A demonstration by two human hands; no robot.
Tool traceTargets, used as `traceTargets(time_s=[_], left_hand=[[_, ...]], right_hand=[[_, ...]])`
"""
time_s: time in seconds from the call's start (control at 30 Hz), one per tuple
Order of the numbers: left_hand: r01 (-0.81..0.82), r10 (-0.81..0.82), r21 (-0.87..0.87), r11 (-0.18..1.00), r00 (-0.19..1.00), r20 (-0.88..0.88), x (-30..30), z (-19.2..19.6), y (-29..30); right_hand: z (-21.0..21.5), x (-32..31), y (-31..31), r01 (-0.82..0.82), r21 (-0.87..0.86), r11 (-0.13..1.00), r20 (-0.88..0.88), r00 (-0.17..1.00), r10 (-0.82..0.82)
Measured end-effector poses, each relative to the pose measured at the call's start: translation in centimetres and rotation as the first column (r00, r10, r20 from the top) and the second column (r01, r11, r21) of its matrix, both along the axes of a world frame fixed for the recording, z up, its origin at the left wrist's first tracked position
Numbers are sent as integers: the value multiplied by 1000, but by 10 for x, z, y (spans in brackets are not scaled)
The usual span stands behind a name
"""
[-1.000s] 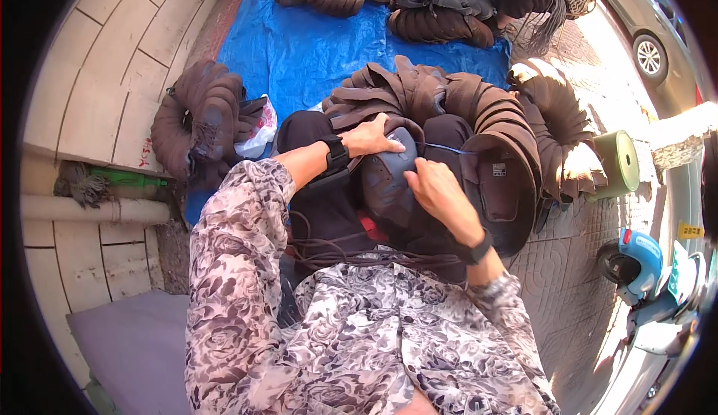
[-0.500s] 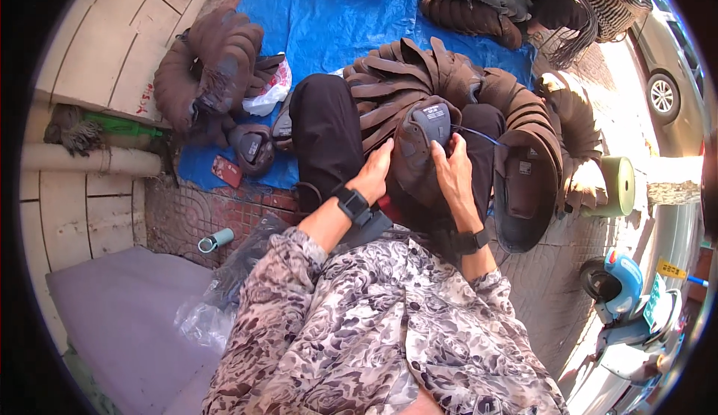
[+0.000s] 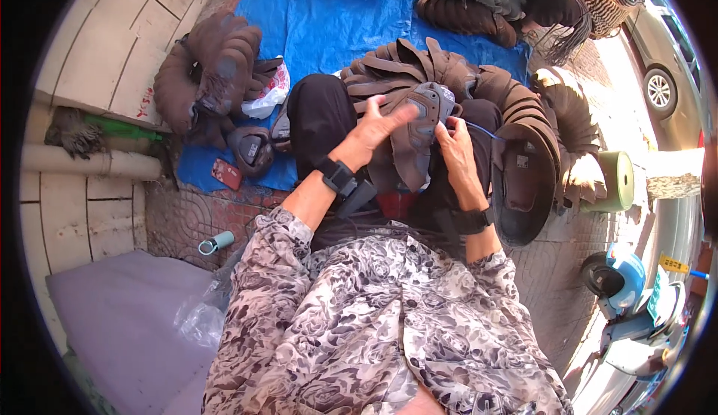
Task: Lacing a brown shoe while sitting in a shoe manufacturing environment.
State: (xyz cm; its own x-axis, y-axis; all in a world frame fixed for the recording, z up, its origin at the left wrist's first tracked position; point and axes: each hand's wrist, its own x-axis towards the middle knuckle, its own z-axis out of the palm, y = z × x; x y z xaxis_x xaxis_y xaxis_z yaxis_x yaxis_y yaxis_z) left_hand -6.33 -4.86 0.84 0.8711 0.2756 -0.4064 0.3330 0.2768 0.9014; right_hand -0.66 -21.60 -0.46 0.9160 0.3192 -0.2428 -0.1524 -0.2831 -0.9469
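Observation:
Over my lap lies a brown shoe upper (image 3: 416, 142) with small eyelet holes, its side now facing up. My right hand (image 3: 458, 153) pinches its edge near the grey collar, where a thin blue cord (image 3: 481, 130) runs off to the right. My left hand (image 3: 374, 129) is raised over the upper's left side, thumb and fingers apart and partly blurred; whether the fingertips touch it is unclear. Behind it, a long row of nested brown uppers (image 3: 441, 71) curves across my knees and down to the right, ending in a wide open one (image 3: 517, 162).
A coiled stack of uppers (image 3: 217, 52) and a single upper (image 3: 250, 150) rest on the blue tarp (image 3: 310, 11), left. A red card-like object (image 3: 226, 173) and a teal bottle (image 3: 216, 242) lie nearer. Right are a green roll (image 3: 618, 181), a parked scooter (image 3: 624, 280) and a car.
The upper has turned from its grey inner side to its brown outer side. My left hand has come off its lower left edge and risen; my right hand stays near the collar.

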Motion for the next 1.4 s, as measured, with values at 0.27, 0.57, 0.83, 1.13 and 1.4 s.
traceTargets(time_s=[0.27, 0.57, 0.83, 1.13, 1.4], left_hand=[[111, -145, -279, 954, 984, -104, 45, 14, 10], [19, -180, -603, 797, 962, -207, 77, 45, 11], [14, -115, -617, 787, 985, -125, 55, 45, 1], [120, -241, -553, 825, 959, -151, 34, 44, 22], [87, -85, -474, 877, 996, 25, 5, 24, 1]], right_hand=[[-30, -14, 4, 264, 267, 927, -56, 964, -258], [-62, -10, 27, 617, 527, 584, -834, 506, 218], [-71, -14, 41, 632, 761, 145, -648, 730, 217], [-12, -38, -3, 541, 571, 618, -650, 758, -63], [22, -24, -27, 368, 456, 810, -314, 918, -241]])
